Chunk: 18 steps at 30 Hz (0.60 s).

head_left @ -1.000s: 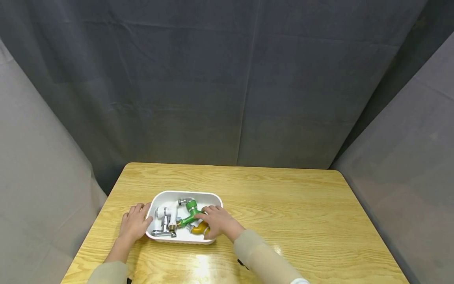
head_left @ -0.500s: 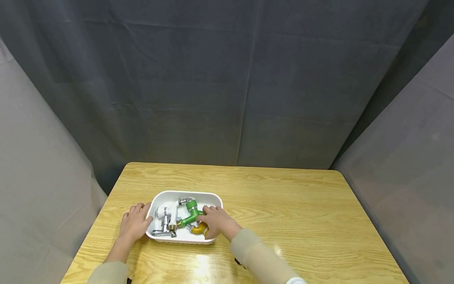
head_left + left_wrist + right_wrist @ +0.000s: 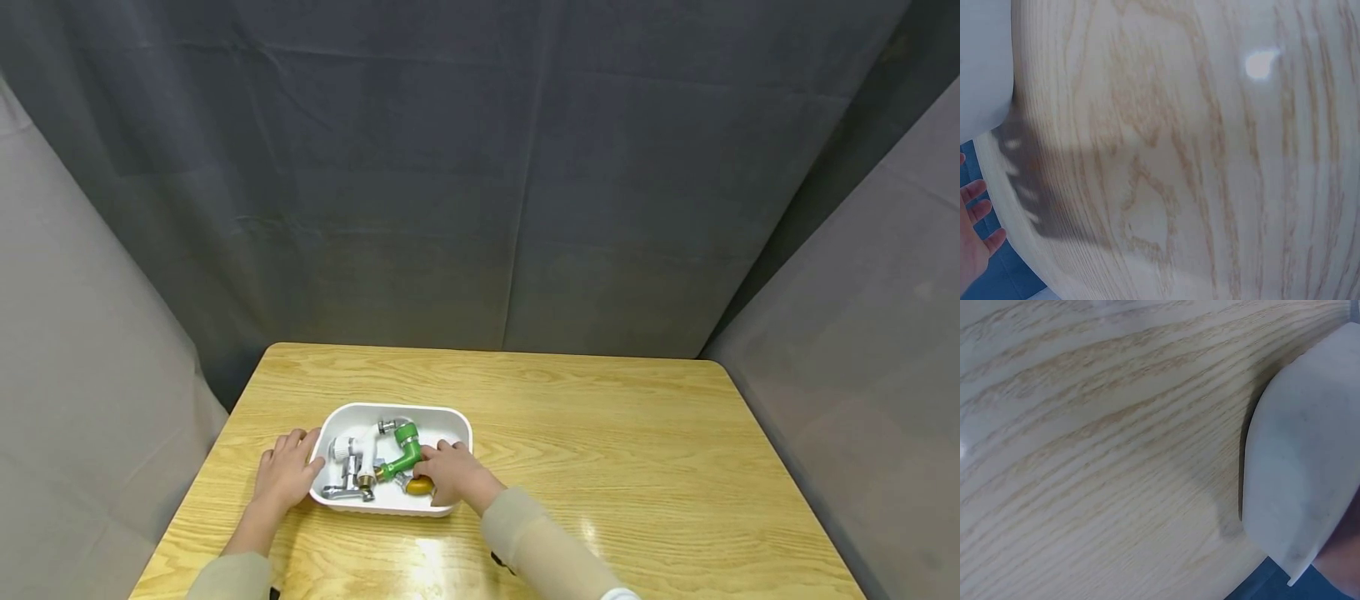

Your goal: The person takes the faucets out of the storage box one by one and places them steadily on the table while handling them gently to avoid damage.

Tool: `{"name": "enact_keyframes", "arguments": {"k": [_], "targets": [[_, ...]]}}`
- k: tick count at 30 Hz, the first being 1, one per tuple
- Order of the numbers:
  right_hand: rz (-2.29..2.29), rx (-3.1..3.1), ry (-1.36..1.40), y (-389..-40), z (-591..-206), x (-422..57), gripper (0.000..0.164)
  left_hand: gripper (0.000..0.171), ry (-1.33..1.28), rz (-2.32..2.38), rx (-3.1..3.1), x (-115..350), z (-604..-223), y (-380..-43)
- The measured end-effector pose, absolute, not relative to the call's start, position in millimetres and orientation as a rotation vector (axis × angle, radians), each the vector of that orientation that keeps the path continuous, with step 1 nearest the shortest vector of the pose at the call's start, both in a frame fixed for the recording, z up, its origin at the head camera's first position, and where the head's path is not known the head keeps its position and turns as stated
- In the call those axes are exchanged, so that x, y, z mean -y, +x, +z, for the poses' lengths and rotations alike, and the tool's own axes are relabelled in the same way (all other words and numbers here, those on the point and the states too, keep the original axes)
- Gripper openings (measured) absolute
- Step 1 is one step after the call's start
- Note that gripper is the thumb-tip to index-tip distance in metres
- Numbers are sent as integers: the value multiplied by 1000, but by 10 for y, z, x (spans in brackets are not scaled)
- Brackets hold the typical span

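A white tray [image 3: 392, 504] holds several taps. My left hand [image 3: 283, 477] rests at its left rim, fingers spread and relaxed; the left wrist view catches those fingers [image 3: 975, 212] beside the tray wall. My right hand [image 3: 455, 475] reaches over the right rim, its fingers bent down inside. Just left of its thumb shows a yellow curved tap [image 3: 418, 486], partly covered by the hand. The green tap [image 3: 405, 457] lies next to the fingertips. I cannot tell whether the right fingers grip anything. A white tap [image 3: 367, 457] and a chrome tap [image 3: 347, 492] lie at the left.
The tray stands on the left part of a wooden table [image 3: 600, 450]. Dark cloth [image 3: 480, 183] hangs behind the table, with grey cloth at both sides. Another chrome end [image 3: 386, 426] shows near the tray's back wall.
My right hand has shifted slightly left and deeper over the tray, covering more of the yellow tap and part of the green one. My left hand stays at the rim.
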State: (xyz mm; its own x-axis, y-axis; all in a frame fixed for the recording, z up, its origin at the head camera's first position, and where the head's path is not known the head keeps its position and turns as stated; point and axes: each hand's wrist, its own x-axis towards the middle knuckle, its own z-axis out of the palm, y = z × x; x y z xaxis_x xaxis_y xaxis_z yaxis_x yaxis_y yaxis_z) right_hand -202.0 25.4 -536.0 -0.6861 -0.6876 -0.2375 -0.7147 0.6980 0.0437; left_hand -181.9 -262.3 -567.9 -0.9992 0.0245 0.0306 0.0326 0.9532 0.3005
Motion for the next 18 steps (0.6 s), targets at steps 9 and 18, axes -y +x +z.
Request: {"name": "enact_keyframes", "arguments": {"k": [9,18], "targets": [[183,-2754,-1076,-1974,-5399,-218,37,50,-35,-481,3078,2631,-5695,-1826],[153,-2828,-1047,-1961,-5459,-205,31,50,-37,-484,3079,2619,-5703,-1828]]}}
